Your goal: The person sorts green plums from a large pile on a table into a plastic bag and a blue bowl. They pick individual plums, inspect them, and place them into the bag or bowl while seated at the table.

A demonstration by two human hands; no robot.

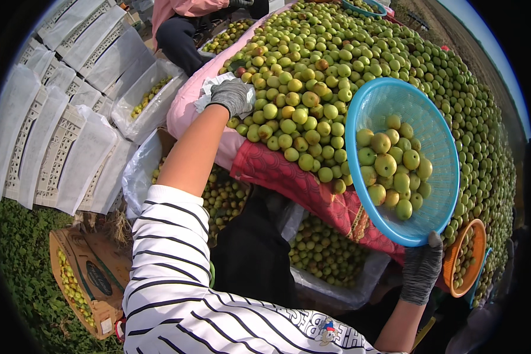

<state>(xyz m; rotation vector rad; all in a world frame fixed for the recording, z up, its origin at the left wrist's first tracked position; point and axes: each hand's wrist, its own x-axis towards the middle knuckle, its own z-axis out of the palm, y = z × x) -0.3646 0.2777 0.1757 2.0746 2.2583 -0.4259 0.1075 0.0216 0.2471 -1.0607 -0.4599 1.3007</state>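
My right hand (422, 270), in a grey knit glove, grips the near rim of a blue plastic basket (353, 127). The basket tilts toward me, with several green-yellow jujubes (385, 165) gathered in it. Farther left, my left hand (230, 97), gloved the same way, is closed over a crumpled white sheet (206, 88), its fingertips partly hidden. That hand is at the left edge of a large heap of green jujubes (312, 76), some with brown patches. Pink cloth (183, 100) and red patterned cloth (277, 171) run along the heap's near edge.
White-covered crates (65, 147) stand stacked at left, near a lined crate (124, 106). Below the heap's edge is another lined crate of jujubes (330, 253). A cardboard box (100, 259) stands lower left, an orange basket (481, 236) at right. Another person (180, 35) sits at the far left.
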